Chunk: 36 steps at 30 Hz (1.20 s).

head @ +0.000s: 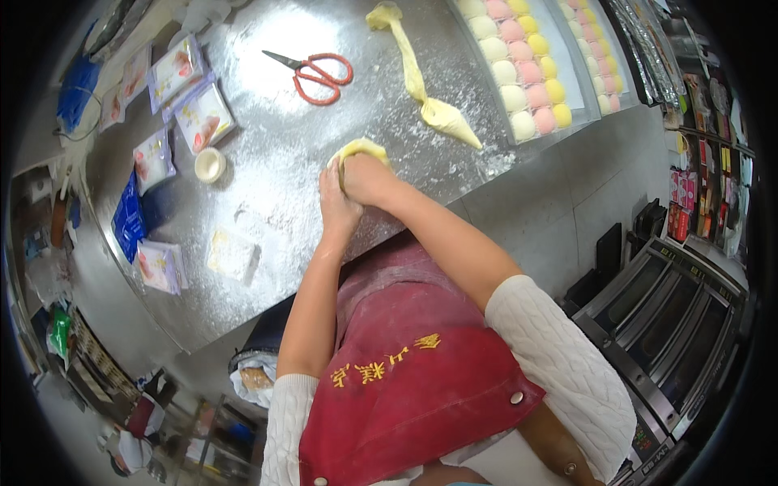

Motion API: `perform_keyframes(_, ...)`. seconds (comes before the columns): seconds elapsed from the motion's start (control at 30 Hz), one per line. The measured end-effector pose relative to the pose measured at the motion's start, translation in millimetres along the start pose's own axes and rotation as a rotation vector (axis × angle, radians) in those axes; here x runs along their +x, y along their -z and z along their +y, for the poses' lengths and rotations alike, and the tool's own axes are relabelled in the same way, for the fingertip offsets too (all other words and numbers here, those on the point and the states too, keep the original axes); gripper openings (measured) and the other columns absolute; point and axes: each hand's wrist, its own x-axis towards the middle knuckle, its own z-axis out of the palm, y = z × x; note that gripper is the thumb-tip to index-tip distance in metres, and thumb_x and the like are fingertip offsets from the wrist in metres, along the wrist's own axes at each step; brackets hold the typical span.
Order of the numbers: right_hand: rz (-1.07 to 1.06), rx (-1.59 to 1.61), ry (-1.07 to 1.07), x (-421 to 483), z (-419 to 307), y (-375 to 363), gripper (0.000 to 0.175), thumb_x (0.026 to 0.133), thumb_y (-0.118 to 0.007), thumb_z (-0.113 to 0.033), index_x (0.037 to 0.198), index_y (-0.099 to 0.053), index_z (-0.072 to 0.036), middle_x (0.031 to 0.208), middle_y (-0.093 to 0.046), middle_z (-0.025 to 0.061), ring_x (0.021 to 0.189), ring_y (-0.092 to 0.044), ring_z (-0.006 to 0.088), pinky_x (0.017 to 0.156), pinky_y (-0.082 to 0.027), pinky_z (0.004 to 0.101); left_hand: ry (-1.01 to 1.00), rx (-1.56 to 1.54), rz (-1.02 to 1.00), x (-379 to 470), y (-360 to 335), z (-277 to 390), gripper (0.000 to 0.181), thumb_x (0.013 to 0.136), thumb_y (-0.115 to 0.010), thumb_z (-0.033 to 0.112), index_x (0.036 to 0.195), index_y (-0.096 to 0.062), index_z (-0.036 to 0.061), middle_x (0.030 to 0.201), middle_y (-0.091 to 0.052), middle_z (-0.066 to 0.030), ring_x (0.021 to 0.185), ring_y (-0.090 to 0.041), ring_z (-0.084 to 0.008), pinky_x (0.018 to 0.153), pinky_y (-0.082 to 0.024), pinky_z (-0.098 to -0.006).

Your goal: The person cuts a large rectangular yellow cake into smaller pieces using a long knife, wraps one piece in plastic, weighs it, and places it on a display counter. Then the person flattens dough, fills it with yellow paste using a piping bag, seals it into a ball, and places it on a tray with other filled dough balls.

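Observation:
Both my hands are at a pale yellow piece of dough near the front edge of a floured steel table. My left hand cups its near left side, the fingers pointing up along it. Pressed against the dough from the right, my right hand has its fingers curled inward and hides much of it. Beyond them lies a filled piping bag with pale yellow contents, twisted in the middle, its tip pointing towards the table edge. Scissors with red handles rest further back, blades to the left.
Trays of white, pink and yellow balls stand at the right. Wrapped packets, a pleated paper-cup stack, a blue bag and a flour-dusted square piece lie left. A deck oven stands right; another person is lower left.

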Motion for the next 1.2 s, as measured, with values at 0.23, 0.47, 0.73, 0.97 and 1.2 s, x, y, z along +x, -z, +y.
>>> perform_keyframes(0.23, 0.752, 0.383, -0.043, 15.4, 60.0, 80.0, 0.026, 0.078, -0.060, -0.021, 0.095, -0.061, -0.001, 0.088, -0.059, 0.0187, 0.088, -0.058, 0.0323, 0.077, -0.046, 0.0404, 0.162, 0.078, -0.006, -11.5, 24.3, 20.4, 0.073, 0.065, -0.067, 0.005, 0.132, -0.037, 0.0033, 0.117, -0.043, -0.0167, 0.108, -0.044, -0.0335, 0.098, -0.036, -0.0394)
perform_keyframes(0.47, 0.395, 0.329, -0.297, 114.0, 130.3, 169.4, 0.041, 0.080, -0.061, -0.041, 0.085, -0.064, -0.001, 0.070, -0.063, 0.0162, 0.068, -0.062, 0.0297, 0.067, -0.047, 0.0396, 0.245, -0.027, 0.141, 32.8, 26.2, 74.3, 0.062, 0.071, -0.070, 0.017, 0.127, -0.045, 0.0044, 0.117, -0.045, -0.0133, 0.109, -0.046, -0.0268, 0.090, -0.040, -0.0376)
perform_keyframes(0.73, 0.428, 0.137, 0.361, 5.7, 59.9, 196.4, 0.030, 0.078, -0.056, -0.026, 0.097, -0.061, -0.003, 0.089, -0.061, 0.0149, 0.090, -0.056, 0.0285, 0.083, -0.037, 0.0425, 0.257, -0.631, 0.091, 141.5, -26.1, 164.6, 0.049, 0.084, -0.061, 0.034, 0.119, -0.054, -0.0001, 0.123, -0.051, -0.0140, 0.112, -0.049, -0.0232, 0.089, -0.042, -0.0361)
perform_keyframes(0.97, 0.615, -0.053, 0.519, -69.7, 47.1, 214.4, 0.036, 0.070, -0.061, -0.021, 0.105, -0.060, -0.010, 0.101, -0.062, 0.0093, 0.097, -0.054, 0.0228, 0.086, -0.036, 0.0385, -0.219, -0.441, 0.044, 101.4, -23.7, 226.5, 0.035, 0.088, -0.051, 0.029, 0.109, -0.058, 0.0026, 0.114, -0.056, -0.0165, 0.109, -0.051, -0.0291, 0.098, -0.033, -0.0399)
perform_keyframes(1.2, 0.349, -0.245, 0.212, -105.8, 48.6, 210.8, 0.022, 0.088, -0.047, -0.020, 0.091, -0.065, -0.009, 0.129, -0.053, 0.0064, 0.128, -0.038, 0.0218, 0.107, -0.023, 0.0413, -0.716, -0.428, 0.076, 32.9, -9.3, 264.2, 0.013, 0.073, -0.062, 0.024, 0.079, -0.062, 0.0126, 0.091, -0.064, -0.0060, 0.094, -0.060, -0.0206, 0.100, -0.029, -0.0424)
